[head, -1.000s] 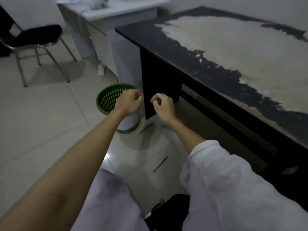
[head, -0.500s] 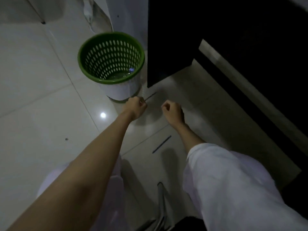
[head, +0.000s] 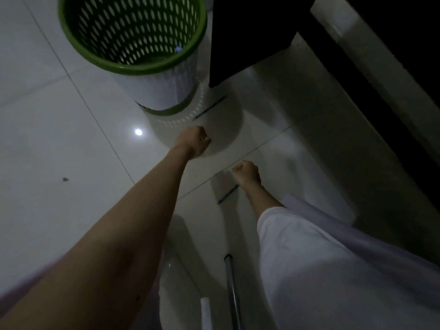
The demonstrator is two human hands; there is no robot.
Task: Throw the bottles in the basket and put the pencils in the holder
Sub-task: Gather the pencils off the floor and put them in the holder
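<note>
Over at eleven o'clock from your hands stands the green basket, its rim near the top edge of view; a small pale-blue thing glints inside, maybe a bottle cap, too dim to be sure. Your left hand hangs just below it over the floor, the grip curled into a loose fist with nothing visible in it. At one o'clock from that fist, a pencil lies slanted on the tile just beside the basket's foot. Further right, your right hand is also closed in a fist; whether it holds anything you cannot tell from here. A second pencil lies at seven o'clock from it, partly hidden by the wrist. Both pencils look light, thin and stiff, and on glossy tile they will likely skid or roll, so pinch each near its middle with fingertips. No holder is in view. At far right runs the dark edge of the surface.
</note>
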